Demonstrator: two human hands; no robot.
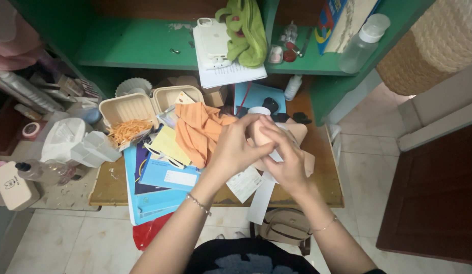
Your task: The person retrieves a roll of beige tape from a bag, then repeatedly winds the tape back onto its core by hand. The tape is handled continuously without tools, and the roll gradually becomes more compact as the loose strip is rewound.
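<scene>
My left hand (235,148) and right hand (288,160) close together around a pale pink bottle (258,127) above the cluttered desk (324,177); a loosened grip could drop it into the papers (246,183).

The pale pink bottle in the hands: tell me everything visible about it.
The pale pink bottle is small and rounded, smooth like plastic, with a white cap on top. It is held roughly upright above the cluttered wooden desk, over loose paper slips. The left hand wraps its near side, and the right hand covers its lower right, hiding most of the body.
</scene>
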